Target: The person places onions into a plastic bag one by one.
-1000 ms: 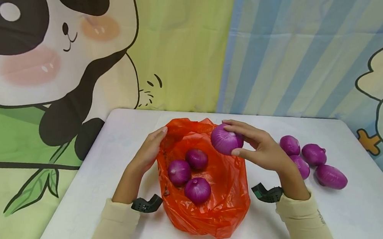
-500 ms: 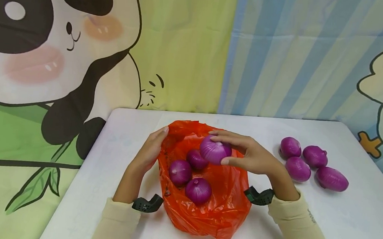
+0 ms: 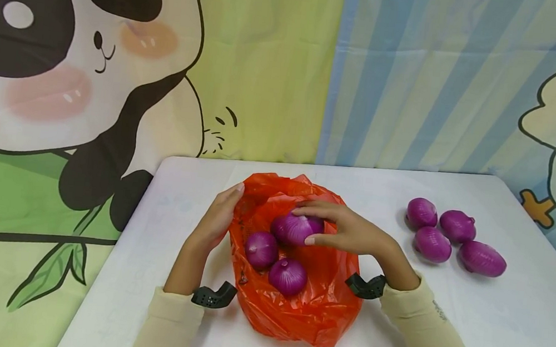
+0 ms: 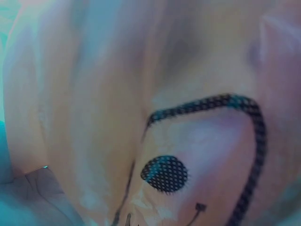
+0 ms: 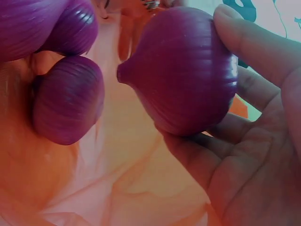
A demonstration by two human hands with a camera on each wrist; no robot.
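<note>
We've an onion [image 3: 301, 232] gripped in the R hand [image 3: 350, 231], thumb + fingers curled round it, within the mouth of the red bag [image 3: 325, 312], near the desk's [image 3: 169, 202] far edge. L hand [image 3: 219, 212] touches the bag's left rim; can't tell if it's pinching. Four onions [image 3: 432, 244] lie twd the far R corner. Step, we'd say: lowering it in by the three onions [image 3: 288, 277]; next calls for a gentle release. R wrist cam shows the pointed neck + a gap that head cam's overlap hides; L wrist cam, black print [image 4: 164, 175] up close.
</note>
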